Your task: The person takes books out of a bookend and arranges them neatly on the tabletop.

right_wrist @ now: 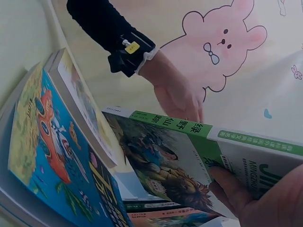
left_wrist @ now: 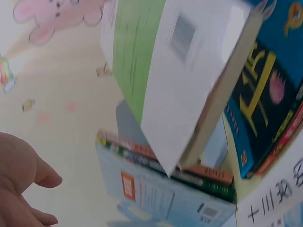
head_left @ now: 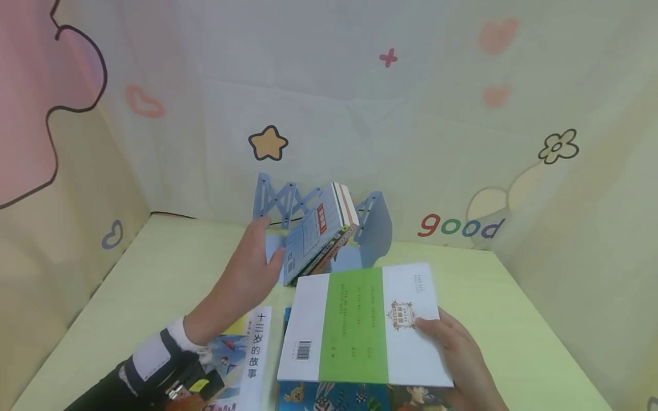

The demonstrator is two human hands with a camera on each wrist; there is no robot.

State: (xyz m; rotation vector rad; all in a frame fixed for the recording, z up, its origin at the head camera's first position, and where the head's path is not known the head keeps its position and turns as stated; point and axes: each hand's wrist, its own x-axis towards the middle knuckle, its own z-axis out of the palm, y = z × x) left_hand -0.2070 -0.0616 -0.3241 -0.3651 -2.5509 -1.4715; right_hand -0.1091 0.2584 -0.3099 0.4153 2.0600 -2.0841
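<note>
My right hand (head_left: 462, 354) grips a white and green book (head_left: 354, 325) by its right edge, thumb on the back cover, above the table. In the right wrist view the front cover of this book (right_wrist: 163, 165) shows a lion and a figure. Close to the left side of a light-blue book (head_left: 313, 234), my left hand (head_left: 252, 260) has its fingers loosely extended and nothing in them. That book leans to the right with several others in a blue expandable bookend (head_left: 377, 228). In the left wrist view, the left hand (left_wrist: 21, 182) stands apart from the leaning books.
At the table's front lies a white-spined book (head_left: 257, 348) with a boat scene on its cover. Beside it, partly under the held book, are blue picture books (head_left: 334, 397). A printed curtain (head_left: 329, 114) stands behind the pale table (head_left: 175, 257).
</note>
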